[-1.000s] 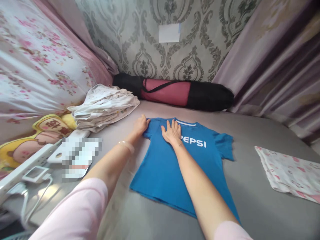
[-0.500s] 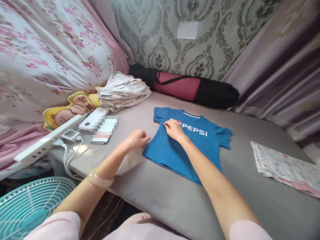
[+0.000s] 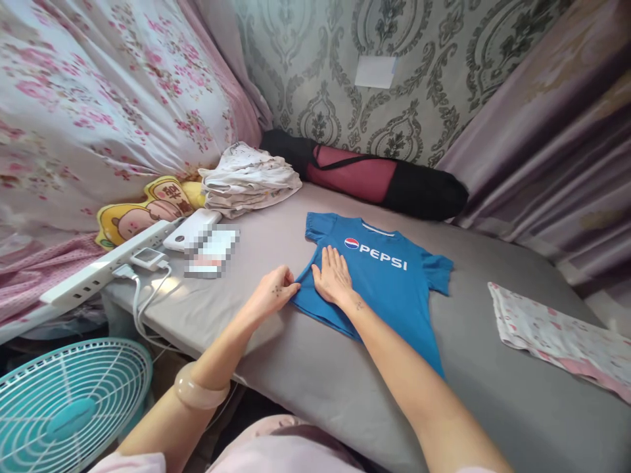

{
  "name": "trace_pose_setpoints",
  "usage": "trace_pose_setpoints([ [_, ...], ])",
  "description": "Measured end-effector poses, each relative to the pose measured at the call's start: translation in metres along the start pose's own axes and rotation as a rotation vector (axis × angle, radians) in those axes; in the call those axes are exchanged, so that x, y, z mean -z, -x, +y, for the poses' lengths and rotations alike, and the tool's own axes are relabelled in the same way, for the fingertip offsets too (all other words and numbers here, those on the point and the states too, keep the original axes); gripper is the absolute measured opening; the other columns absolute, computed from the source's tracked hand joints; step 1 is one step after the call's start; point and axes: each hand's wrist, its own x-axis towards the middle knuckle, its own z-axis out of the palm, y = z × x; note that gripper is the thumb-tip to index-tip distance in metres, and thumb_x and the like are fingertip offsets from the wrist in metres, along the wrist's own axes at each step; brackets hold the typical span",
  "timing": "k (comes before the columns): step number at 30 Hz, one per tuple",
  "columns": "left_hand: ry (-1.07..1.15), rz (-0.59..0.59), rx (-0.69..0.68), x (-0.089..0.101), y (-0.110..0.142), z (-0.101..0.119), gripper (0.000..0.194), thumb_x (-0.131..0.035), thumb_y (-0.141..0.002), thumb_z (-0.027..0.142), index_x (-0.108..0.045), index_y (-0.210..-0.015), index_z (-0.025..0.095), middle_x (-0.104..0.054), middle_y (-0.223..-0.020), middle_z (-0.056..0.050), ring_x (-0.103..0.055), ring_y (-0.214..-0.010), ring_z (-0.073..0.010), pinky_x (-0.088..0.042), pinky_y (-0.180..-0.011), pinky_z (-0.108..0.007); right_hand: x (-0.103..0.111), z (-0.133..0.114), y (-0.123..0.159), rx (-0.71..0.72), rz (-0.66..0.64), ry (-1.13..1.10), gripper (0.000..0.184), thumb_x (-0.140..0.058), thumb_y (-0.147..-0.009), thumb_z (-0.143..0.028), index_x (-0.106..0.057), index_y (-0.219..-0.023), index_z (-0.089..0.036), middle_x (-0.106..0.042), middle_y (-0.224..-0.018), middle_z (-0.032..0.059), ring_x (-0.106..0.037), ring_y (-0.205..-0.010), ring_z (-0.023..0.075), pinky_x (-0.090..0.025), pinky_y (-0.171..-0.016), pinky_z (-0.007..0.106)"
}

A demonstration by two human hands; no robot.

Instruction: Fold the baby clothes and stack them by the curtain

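Observation:
A blue Pepsi T-shirt (image 3: 389,289) lies flat, front up, on the grey bed surface (image 3: 315,374). My right hand (image 3: 332,279) rests flat on the shirt's lower left part, fingers stretched out and together. My left hand (image 3: 275,292) sits just off the shirt's lower left corner, fingers curled and pinching the hem there. A pale bangle circles my left wrist.
Folded white clothes (image 3: 249,179) are stacked at the back left, beside a black and red roll bag (image 3: 374,179) along the wall. A floral cloth (image 3: 557,338) lies at right. A power strip (image 3: 108,263), chargers and a teal fan (image 3: 64,401) stand at left.
My view has drawn back from the bed. Both hands slid down from the shirt's shoulder and collar to its lower left side, and the left hand closed on the hem.

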Motion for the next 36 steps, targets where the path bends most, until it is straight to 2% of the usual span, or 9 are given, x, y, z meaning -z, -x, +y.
trace_pose_setpoints([
  [4, -0.058, 0.024, -0.073, -0.005, 0.008, -0.014, 0.02, -0.05, -0.087, 0.038, -0.051, -0.102, 0.025, -0.063, -0.073, 0.001, -0.058, -0.068, -0.0183, -0.038, -0.062, -0.027, -0.003, -0.001, 0.0, 0.021, 0.026, 0.002, 0.067, -0.025, -0.099, -0.043, -0.023, -0.151, 0.0, -0.015, -0.159, 0.0177, -0.009, -0.147, 0.0271, -0.004, -0.118, 0.041],
  [9, -0.053, 0.085, -0.046, -0.011, 0.015, -0.025, 0.027, -0.048, -0.087, 0.045, -0.053, -0.108, 0.027, -0.066, -0.079, 0.001, -0.062, -0.076, -0.0194, -0.041, -0.067, -0.027, 0.007, 0.004, 0.002, 0.081, -0.038, -0.101, 0.066, -0.031, -0.097, -0.044, -0.026, -0.151, -0.005, -0.016, -0.159, 0.0155, -0.008, -0.148, 0.0239, -0.004, -0.119, 0.041],
  [12, -0.024, 0.086, -0.081, -0.011, 0.019, -0.025, 0.035, -0.045, -0.088, 0.045, -0.054, -0.116, 0.027, -0.065, -0.078, 0.002, -0.06, -0.071, -0.0171, -0.042, -0.067, -0.026, 0.024, 0.027, 0.005, 0.113, -0.06, -0.221, 0.06, -0.03, -0.098, -0.044, -0.029, -0.151, -0.016, -0.018, -0.16, 0.0089, -0.012, -0.147, 0.0181, -0.011, -0.119, 0.039],
  [15, -0.024, 0.071, -0.125, -0.01, 0.022, -0.026, 0.042, -0.042, -0.087, 0.045, -0.056, -0.123, 0.027, -0.065, -0.076, 0.002, -0.058, -0.066, -0.016, -0.044, -0.068, -0.026, 0.04, 0.065, 0.017, -0.006, 0.007, -0.159, 0.056, -0.028, -0.099, -0.039, -0.028, -0.151, -0.018, -0.015, -0.161, 0.008, -0.008, -0.148, 0.0198, -0.009, -0.119, 0.043],
  [20, 0.009, 0.029, -0.18, -0.008, 0.019, -0.031, 0.044, -0.04, -0.085, 0.045, -0.068, -0.112, 0.025, -0.072, -0.095, -0.003, -0.064, -0.084, -0.0213, -0.047, -0.079, -0.029, 0.044, 0.105, 0.063, -0.104, -0.068, 0.018, 0.058, -0.028, -0.1, -0.039, -0.026, -0.152, -0.014, -0.014, -0.16, 0.0127, -0.007, -0.148, 0.0242, -0.006, -0.118, 0.047],
  [25, -0.044, -0.024, -0.203, -0.003, 0.017, -0.036, 0.045, -0.04, -0.082, 0.047, -0.071, -0.106, 0.024, -0.073, -0.093, -0.004, -0.065, -0.082, -0.0233, -0.05, -0.076, -0.03, 0.048, 0.087, 0.132, 0.074, -0.138, -0.05, 0.057, -0.028, -0.101, -0.043, -0.028, -0.152, -0.017, -0.012, -0.16, 0.0099, -0.004, -0.148, 0.0228, -0.003, -0.119, 0.047],
  [30, -0.203, -0.072, -0.324, 0.007, 0.015, -0.041, 0.044, -0.038, -0.085, 0.045, -0.07, -0.107, 0.026, -0.068, -0.086, -0.005, -0.063, -0.073, -0.0217, -0.049, -0.069, -0.031, 0.07, 0.081, 0.189, 0.199, -0.268, -0.246, 0.057, -0.039, -0.098, -0.04, -0.028, -0.152, -0.026, -0.017, -0.16, 0.0017, -0.01, -0.147, 0.0175, -0.003, -0.12, 0.041],
  [33, -0.341, -0.007, -0.496, 0.007, -0.003, -0.024, 0.041, -0.038, -0.088, 0.048, -0.071, -0.1, 0.025, -0.064, -0.092, -0.01, -0.061, -0.082, -0.0237, -0.05, -0.077, -0.035, 0.083, 0.099, 0.178, 0.215, -0.302, -0.404, 0.043, -0.041, -0.097, -0.039, -0.054, -0.136, -0.028, -0.042, -0.15, 0.0, -0.033, -0.141, 0.0172, -0.02, -0.118, 0.036],
  [36, -0.358, 0.021, -0.725, -0.012, -0.033, 0.011, 0.046, -0.034, -0.093, 0.05, -0.065, -0.114, 0.021, -0.059, -0.119, -0.013, -0.057, -0.108, -0.0252, -0.044, -0.097, -0.039, 0.085, 0.126, 0.132, 0.099, -0.076, -0.405, 0.041, -0.038, -0.097, -0.038, -0.066, -0.121, -0.021, -0.058, -0.137, 0.0052, -0.05, -0.129, 0.0184, -0.033, -0.112, 0.033],
])
